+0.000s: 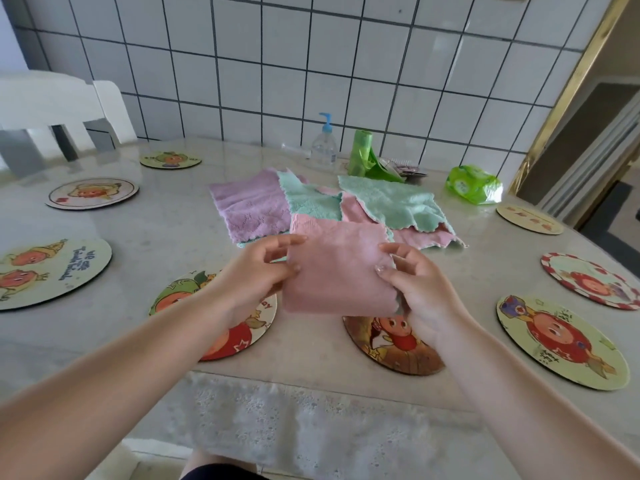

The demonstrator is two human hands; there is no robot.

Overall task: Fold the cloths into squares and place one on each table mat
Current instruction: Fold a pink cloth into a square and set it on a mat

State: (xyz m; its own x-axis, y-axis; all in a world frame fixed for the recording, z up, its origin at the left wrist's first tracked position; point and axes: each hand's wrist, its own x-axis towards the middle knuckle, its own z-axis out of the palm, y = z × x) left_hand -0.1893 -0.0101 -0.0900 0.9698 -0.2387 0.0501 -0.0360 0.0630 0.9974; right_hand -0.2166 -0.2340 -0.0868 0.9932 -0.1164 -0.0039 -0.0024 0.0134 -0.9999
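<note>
Tabletop (145, 233): pale marble-look slab against a white tiled wall, front edge nearest the camera.
Chair (52, 109): white, at the far left end of the tabletop.
Table mats: eight round cartoon-print ones in view, all bare. Left side has three: near (52, 271), middle (92, 194), far (170, 159). Front has two: front-left mat (249, 327) partly under the left forearm, front-right mat (391, 344) partly under the right hand. Right side has three: near (561, 341), middle (592, 280), far (529, 220).
Cloth pile: loose and overlapping at tabletop centre, beyond the hands. Purple cloth (249, 206) flat on the left, mint cloth (391, 202) on the right, a second mint one (308, 199) between them, pink cloth (426, 239) underneath, showing at the right edge.
Held cloth (339, 268): pink, folded to a rough square, lifted off the tabletop, above the gap between the two front mats.
Left hand (256, 271): grip pinching the held cloth's left edge, thumb and fingers closed on the fabric.
Right hand (419, 289): grip pinching the right edge, thumb on top, other fingers loosely curled.
Far edge clutter: clear pump bottle (323, 147) with blue top, green bag roll (360, 152) just beside it, green wrapped pack (472, 183) further right.
</note>
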